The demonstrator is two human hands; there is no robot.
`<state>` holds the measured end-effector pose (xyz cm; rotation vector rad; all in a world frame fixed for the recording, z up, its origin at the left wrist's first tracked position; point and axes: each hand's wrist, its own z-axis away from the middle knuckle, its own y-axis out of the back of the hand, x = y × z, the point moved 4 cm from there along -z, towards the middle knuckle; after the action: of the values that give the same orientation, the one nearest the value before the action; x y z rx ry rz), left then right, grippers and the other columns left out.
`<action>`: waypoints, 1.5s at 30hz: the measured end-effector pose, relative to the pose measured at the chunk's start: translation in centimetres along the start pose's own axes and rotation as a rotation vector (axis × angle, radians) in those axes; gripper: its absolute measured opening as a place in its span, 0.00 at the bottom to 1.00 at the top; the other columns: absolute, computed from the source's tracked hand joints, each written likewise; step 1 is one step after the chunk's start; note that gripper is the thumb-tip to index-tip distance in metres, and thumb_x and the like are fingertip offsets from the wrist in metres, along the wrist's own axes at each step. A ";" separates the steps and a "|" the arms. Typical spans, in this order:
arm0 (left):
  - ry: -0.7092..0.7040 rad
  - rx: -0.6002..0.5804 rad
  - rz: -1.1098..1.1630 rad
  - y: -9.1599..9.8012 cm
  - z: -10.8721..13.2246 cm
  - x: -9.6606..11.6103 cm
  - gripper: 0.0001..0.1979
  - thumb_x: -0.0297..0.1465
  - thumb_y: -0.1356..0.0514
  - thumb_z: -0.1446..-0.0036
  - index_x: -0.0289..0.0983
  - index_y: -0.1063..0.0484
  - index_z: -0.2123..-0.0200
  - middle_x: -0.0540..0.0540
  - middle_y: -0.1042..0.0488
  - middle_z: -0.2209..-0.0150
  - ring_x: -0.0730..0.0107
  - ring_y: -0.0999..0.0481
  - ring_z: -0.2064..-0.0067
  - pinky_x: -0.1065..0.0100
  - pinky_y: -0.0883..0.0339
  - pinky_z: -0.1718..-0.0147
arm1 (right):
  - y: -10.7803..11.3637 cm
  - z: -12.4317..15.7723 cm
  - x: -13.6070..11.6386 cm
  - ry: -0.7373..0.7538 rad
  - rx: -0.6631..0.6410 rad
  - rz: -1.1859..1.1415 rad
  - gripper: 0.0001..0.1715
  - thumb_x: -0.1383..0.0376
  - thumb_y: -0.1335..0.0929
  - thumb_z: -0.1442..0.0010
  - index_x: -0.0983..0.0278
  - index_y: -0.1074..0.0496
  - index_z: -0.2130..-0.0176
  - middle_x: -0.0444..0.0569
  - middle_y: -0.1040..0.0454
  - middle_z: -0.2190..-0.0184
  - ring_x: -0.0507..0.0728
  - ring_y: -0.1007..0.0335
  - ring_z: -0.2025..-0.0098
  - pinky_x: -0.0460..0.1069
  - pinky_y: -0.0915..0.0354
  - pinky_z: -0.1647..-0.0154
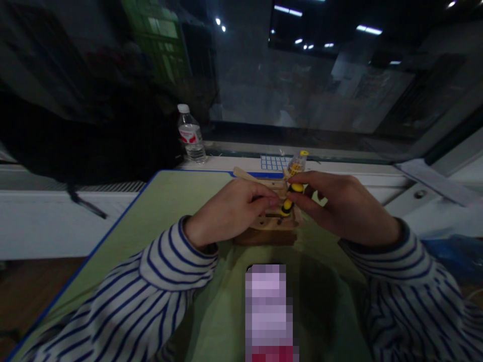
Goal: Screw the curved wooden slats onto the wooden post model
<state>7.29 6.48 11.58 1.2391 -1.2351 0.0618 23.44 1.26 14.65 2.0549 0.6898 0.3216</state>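
A small wooden toy (272,223) stands on the green table mat (169,201), between both hands. My left hand (228,211) rests curled on the toy's left side, fingertips pinched at its middle. My right hand (341,206) is closed round a small yellow and black piece (291,197) at the top of the toy. A thin wooden stick (245,175) juts out to the left behind my left hand. Both arms wear blue-striped white sleeves.
A clear water bottle (191,134) stands on the white sill behind the mat. A small clear bottle with a yellow cap (298,162) and a blue grid card (273,162) lie behind the toy. A dark window runs along the back. Something blurred sits at the near edge.
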 end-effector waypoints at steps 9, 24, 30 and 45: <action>-0.025 0.020 0.024 0.3 0.1 0.2 0.11 0.34 0.43 0.39 0.40 0.20 0.64 0.53 0.18 0.64 0.72 0.21 0.62 0.74 0.31 0.63 | 0.1 0.0 0.2 -0.011 -0.003 -0.003 0.15 0.61 0.33 0.37 0.66 0.27 0.52 0.52 0.20 0.58 0.55 0.23 0.67 0.48 0.32 0.67; -0.088 -0.007 -0.123 -0.9 0.1 0.0 0.16 0.31 0.46 0.37 0.42 0.26 0.49 0.48 0.22 0.50 0.64 0.24 0.50 0.63 0.34 0.48 | 0.0 0.1 0.1 -0.009 -0.015 -0.011 0.16 0.62 0.33 0.37 0.66 0.28 0.51 0.50 0.20 0.61 0.54 0.24 0.68 0.48 0.33 0.69; -0.055 -0.004 -0.100 -2.4 -0.1 0.3 0.15 0.38 0.39 0.42 0.41 0.24 0.54 0.47 0.20 0.59 0.63 0.22 0.59 0.67 0.31 0.59 | 0.0 0.0 0.1 -0.021 -0.024 -0.030 0.15 0.63 0.33 0.37 0.65 0.28 0.52 0.49 0.20 0.61 0.53 0.25 0.69 0.47 0.33 0.70; -0.124 0.035 -0.133 -2.6 -0.3 0.1 0.11 0.30 0.43 0.38 0.42 0.23 0.55 0.48 0.20 0.56 0.63 0.24 0.52 0.64 0.36 0.48 | 0.0 0.0 0.0 -0.025 -0.019 -0.027 0.16 0.59 0.33 0.36 0.66 0.28 0.52 0.49 0.21 0.62 0.54 0.25 0.68 0.47 0.33 0.69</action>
<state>9.16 5.54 10.00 1.3694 -1.2590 -0.0921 23.46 1.25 14.62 2.0267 0.6957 0.2856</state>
